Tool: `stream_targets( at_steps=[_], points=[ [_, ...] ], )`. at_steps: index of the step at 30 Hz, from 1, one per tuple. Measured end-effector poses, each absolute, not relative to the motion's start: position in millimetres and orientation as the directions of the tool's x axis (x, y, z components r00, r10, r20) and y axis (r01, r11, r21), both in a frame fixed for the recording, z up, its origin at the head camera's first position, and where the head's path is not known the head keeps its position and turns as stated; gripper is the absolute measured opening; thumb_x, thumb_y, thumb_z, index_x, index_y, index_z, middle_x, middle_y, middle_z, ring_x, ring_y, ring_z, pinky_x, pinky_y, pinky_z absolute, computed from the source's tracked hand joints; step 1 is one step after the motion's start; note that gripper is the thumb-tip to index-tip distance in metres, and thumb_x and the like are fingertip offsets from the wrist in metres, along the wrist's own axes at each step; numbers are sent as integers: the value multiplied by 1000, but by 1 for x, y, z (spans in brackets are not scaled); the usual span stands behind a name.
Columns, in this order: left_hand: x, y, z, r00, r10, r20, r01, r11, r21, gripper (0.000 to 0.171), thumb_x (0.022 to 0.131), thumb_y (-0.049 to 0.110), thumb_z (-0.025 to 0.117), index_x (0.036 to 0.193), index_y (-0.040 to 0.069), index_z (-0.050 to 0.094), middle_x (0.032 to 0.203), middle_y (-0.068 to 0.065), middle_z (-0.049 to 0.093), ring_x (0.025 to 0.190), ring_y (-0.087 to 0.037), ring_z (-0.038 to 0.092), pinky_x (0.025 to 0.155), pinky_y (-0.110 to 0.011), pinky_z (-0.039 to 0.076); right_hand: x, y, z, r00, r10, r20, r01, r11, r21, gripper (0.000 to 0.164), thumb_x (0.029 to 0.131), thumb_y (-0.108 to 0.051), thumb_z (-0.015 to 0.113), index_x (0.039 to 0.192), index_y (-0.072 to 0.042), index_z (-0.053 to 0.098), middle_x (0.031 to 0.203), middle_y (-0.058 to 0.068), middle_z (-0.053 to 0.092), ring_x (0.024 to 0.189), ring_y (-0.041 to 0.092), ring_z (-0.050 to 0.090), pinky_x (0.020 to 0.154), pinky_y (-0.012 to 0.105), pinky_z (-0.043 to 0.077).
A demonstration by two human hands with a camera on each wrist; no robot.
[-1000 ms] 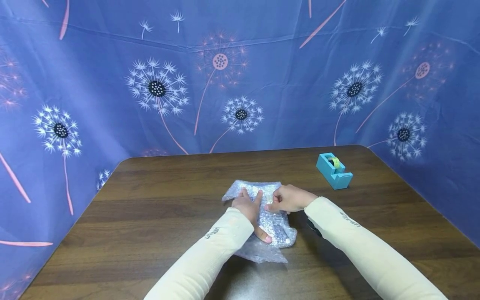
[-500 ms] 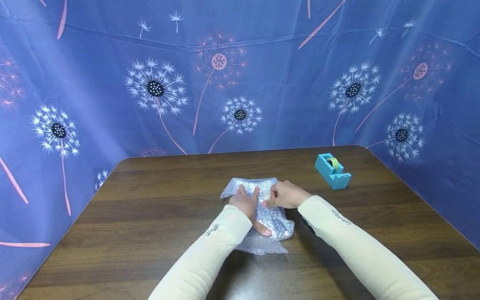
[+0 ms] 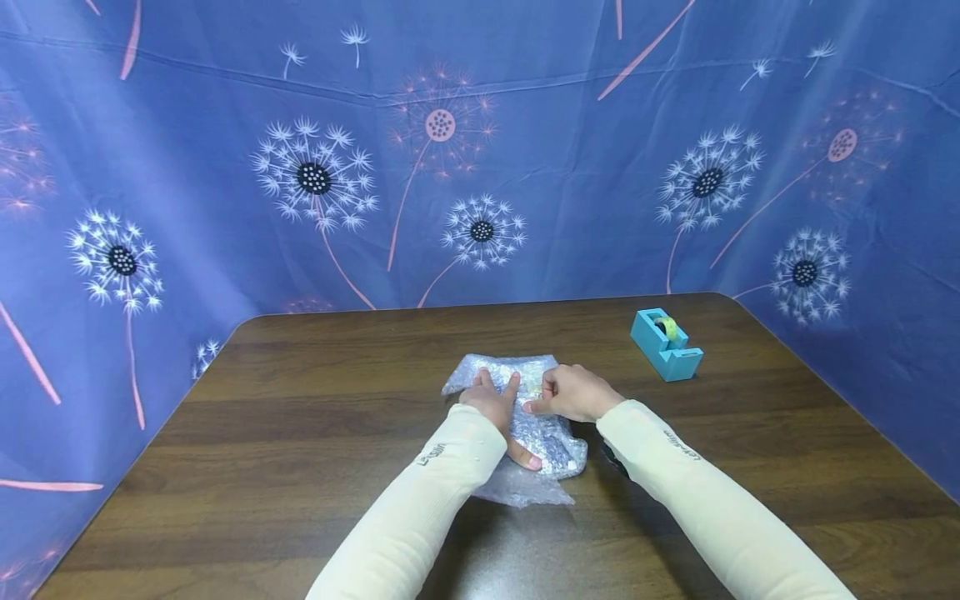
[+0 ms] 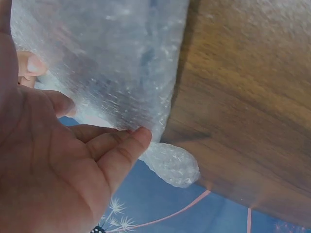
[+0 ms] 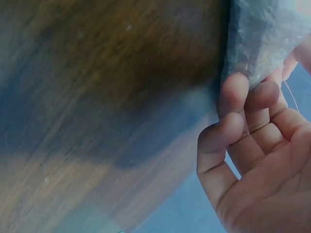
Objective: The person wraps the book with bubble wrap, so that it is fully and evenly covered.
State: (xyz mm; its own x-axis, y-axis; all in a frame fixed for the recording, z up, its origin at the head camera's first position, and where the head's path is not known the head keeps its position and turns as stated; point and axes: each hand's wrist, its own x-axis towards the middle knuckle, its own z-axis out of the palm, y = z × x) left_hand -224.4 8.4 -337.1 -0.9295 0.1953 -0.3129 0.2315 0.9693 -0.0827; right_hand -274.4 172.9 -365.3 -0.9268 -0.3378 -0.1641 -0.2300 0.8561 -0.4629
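A crinkled package of clear bubble wrap (image 3: 553, 454) lies on the table near the middle of the head view; what is inside cannot be made out. My left hand (image 3: 491, 408) rests on its left part, fingers fairly straight and spread, thumb toward me. In the left wrist view, those fingertips touch the bubble wrap (image 4: 131, 43). My right hand (image 3: 579, 393) is at the package's upper right side. Its thumb presses the top while the fingers curl at the edge, beside a small yellowish patch (image 3: 534, 388). In the right wrist view, the bent fingers (image 5: 234, 92) meet the wrap's edge.
A light-blue tape dispenser (image 3: 670, 360) with a yellow-green roll (image 3: 666, 327) stands at the back right of the brown wooden table (image 3: 337, 400). Behind the table hangs a blue cloth (image 3: 570, 150) printed with dandelions.
The package and both hands have shifted slightly away from me, mostly in the first half second. Since then both hands have stayed nearly still on it.
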Motion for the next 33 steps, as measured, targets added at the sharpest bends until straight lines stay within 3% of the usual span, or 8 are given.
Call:
stream_targets(
  at_steps=[12,24,33],
  points=[
    [-225,6,-341,-930,223,-291,249,967,-54,132,61,78,80,165,25,17,165,-25,18,152,-32,25,96,-38,54,-270,171,-367,-937,-314,-154,-216,866,-451,33,91,-38,77,80,-12,60,67,0,58,60,15,53,56,28,42],
    [-224,8,-340,-938,221,-269,253,963,-91,133,61,79,79,165,25,17,165,-23,21,151,-30,27,95,-36,55,-276,176,-360,-902,-391,-184,-264,835,-482,35,95,-38,71,74,-11,62,63,-2,56,57,11,48,55,26,40],
    [-226,3,-342,-936,229,-267,254,965,-65,132,61,80,79,165,26,16,165,-24,20,150,-32,30,91,-37,57,-268,167,-361,-940,-308,-149,-220,878,-426,34,94,-36,73,75,-11,61,63,1,56,56,14,51,53,27,40]
  ],
)
